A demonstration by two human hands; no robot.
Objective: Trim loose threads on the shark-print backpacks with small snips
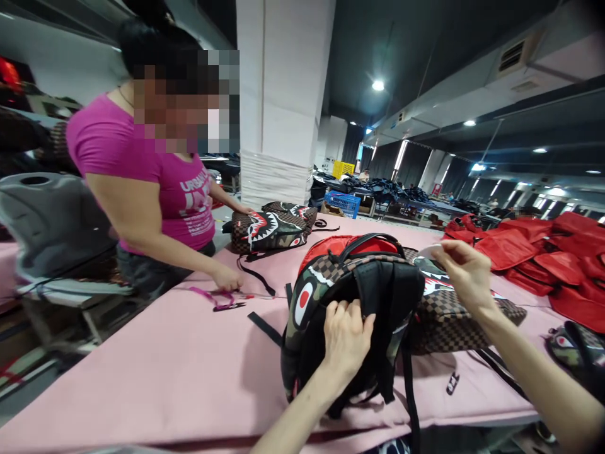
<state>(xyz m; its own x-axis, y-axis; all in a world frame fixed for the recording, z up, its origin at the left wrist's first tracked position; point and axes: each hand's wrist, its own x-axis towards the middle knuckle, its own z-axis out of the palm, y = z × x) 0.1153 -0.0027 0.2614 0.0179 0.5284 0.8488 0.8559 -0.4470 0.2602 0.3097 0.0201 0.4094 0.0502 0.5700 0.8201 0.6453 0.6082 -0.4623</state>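
A backpack [307, 302] with a camouflage and brown-checked shell, black padded back and red lining stands upright on the pink-covered table [155, 378]. Its black back and straps face me. My left hand [347, 337] is closed on the black back part of this backpack, fingers curled and their tips hidden. To the right, my right hand [466, 271] pinches a small thin white piece [430, 250] between thumb and fingers, above a second checked backpack [449, 321] that lies behind the first. What the white piece is, I cannot make out.
A co-worker in a pink shirt [142, 164] stands at left, one hand on another shark-mouth backpack [269, 230]. Small snips [229, 307] lie near the co-worker's other hand. Red fabric pieces [543, 252] are heaped at right. A small black-and-white item [452, 383] lies near the front edge.
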